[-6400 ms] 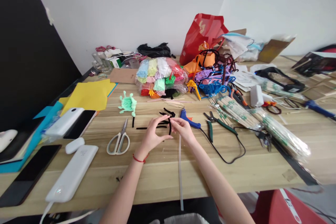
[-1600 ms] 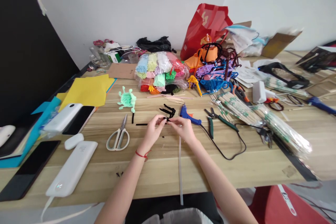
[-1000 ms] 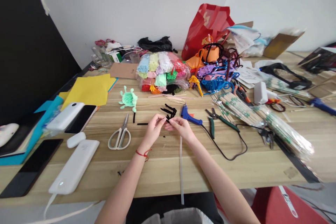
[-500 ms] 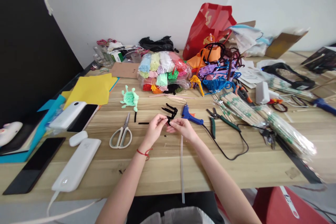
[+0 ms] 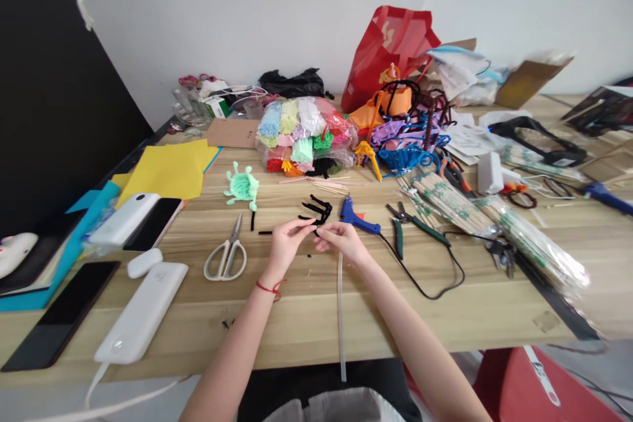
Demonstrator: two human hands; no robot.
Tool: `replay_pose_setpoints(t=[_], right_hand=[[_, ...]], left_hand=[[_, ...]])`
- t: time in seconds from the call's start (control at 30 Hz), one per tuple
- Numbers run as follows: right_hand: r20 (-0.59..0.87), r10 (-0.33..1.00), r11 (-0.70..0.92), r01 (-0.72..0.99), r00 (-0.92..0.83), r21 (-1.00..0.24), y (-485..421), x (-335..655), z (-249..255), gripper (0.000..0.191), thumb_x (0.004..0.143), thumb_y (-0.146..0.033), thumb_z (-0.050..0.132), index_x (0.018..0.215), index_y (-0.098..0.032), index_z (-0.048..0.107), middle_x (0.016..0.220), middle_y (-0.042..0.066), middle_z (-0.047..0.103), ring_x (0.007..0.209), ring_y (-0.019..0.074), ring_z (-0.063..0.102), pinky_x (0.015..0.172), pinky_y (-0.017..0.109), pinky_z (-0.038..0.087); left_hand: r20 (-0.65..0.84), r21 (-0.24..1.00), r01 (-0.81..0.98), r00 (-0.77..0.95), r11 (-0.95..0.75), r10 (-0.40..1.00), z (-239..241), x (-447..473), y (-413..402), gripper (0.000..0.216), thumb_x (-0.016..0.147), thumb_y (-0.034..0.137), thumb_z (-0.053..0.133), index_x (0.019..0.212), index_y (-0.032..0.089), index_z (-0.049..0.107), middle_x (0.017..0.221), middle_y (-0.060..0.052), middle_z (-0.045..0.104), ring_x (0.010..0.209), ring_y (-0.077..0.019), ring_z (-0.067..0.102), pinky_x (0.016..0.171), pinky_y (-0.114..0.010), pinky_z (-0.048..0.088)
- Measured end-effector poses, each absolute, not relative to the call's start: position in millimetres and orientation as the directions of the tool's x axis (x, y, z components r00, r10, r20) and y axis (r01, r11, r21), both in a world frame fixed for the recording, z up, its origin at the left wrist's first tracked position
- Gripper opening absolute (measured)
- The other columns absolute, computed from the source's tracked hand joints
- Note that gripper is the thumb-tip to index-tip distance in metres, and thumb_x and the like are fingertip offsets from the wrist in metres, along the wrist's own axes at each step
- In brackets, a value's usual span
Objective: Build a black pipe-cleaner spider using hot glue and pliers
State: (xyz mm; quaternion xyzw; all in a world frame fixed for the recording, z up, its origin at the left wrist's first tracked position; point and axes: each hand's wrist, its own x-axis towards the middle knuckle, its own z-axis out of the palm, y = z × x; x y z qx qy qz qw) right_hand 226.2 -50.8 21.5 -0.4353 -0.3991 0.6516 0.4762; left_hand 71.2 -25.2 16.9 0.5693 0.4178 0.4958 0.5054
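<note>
Bent black pipe cleaners (image 5: 324, 211) stick up just beyond my fingertips, near the middle of the table. My left hand (image 5: 289, 241) pinches at their near end, thumb and forefinger together. My right hand (image 5: 343, 241) meets it from the other side in a like pinch, and both hold the same black piece, partly hidden by the fingers. A blue hot glue gun (image 5: 359, 217) lies right of the hands, a clear glue stick (image 5: 341, 316) below them. To the left are white-handled scissors (image 5: 226, 257) and a mint-green fuzzy crab-like shape (image 5: 242, 186).
Green-handled pliers (image 5: 429, 231) and packs of wooden sticks (image 5: 455, 201) lie to the right, with the glue gun's black cord (image 5: 420, 287) nearer. Behind are bagged coloured pipe cleaners (image 5: 304, 132) and a red bag (image 5: 388, 53). Phones and a white power bank (image 5: 143, 313) lie left.
My fingers have shifted slightly on the black piece, and the left fingers look straighter. The whole view has moved a little; the other things lie as before.
</note>
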Motion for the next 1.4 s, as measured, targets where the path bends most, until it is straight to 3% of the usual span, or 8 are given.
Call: replay_pose_setpoints(t=[0.13,0.27,0.4,0.53,1.13,1.4], right_hand=[[-0.098,0.995,-0.1,-0.242,-0.018,-0.965,-49,223,14,0.034,0.062,-0.043,0.077,0.08,-0.015,0.068,0.062,0.003,0.07,0.05,0.0155,0.065,0.053,0.028,0.056],[0.092,0.99,0.1,-0.073,0.107,-0.992,-51,221,7,0.027,0.067,-0.037,0.074,0.086,-0.018,0.07,0.074,0.006,0.074,0.066,0.0205,0.07,0.069,0.034,0.058],[0.279,0.951,0.251,0.195,0.133,-0.948,-55,222,6,0.018,0.076,-0.034,0.068,0.086,-0.02,0.072,0.085,0.007,0.074,0.076,0.0229,0.071,0.076,0.036,0.057],[0.389,0.914,0.34,0.302,0.118,-0.891,-57,225,8,0.016,0.08,-0.033,0.064,0.085,-0.02,0.073,0.084,0.006,0.074,0.075,0.0217,0.071,0.073,0.033,0.058],[0.458,0.889,0.405,0.434,0.018,-0.805,-57,225,14,0.015,0.081,-0.029,0.058,0.09,-0.019,0.065,0.081,0.006,0.07,0.069,0.0171,0.067,0.069,0.029,0.055],[0.45,0.892,0.413,0.496,-0.048,-0.764,-57,228,14,0.016,0.084,-0.028,0.054,0.092,-0.021,0.066,0.081,0.006,0.068,0.067,0.0167,0.062,0.068,0.029,0.052]], left_hand=[[0.062,0.995,-0.081,0.084,-0.056,0.995,19,74,-26,0.016,0.063,0.026,0.076,0.074,0.016,0.073,0.082,-0.007,0.074,0.078,-0.019,0.068,0.08,-0.032,0.054],[-0.063,0.977,-0.204,-0.004,0.06,0.998,20,76,-25,0.019,0.058,0.024,0.079,0.074,0.014,0.072,0.079,-0.006,0.074,0.07,-0.0156,0.067,0.076,-0.03,0.054],[-0.141,0.952,-0.274,-0.005,0.135,0.99,21,76,-24,0.021,0.056,0.023,0.081,0.073,0.014,0.073,0.073,-0.004,0.072,0.062,-0.0119,0.064,0.07,-0.027,0.053],[-0.159,0.94,-0.3,0.031,0.161,0.987,21,75,-24,0.021,0.054,0.024,0.081,0.071,0.014,0.073,0.065,-0.002,0.07,0.058,-0.0101,0.06,0.066,-0.025,0.05],[-0.111,0.966,-0.228,0.07,0.124,0.991,21,72,-24,0.019,0.056,0.026,0.08,0.07,0.015,0.072,0.067,-0.002,0.069,0.058,-0.0102,0.058,0.064,-0.024,0.048],[-0.079,0.98,-0.177,0.106,0.097,0.991,20,77,-27,0.019,0.058,0.029,0.079,0.07,0.016,0.072,0.078,-0.005,0.073,0.075,-0.0169,0.066,0.077,-0.031,0.051]])
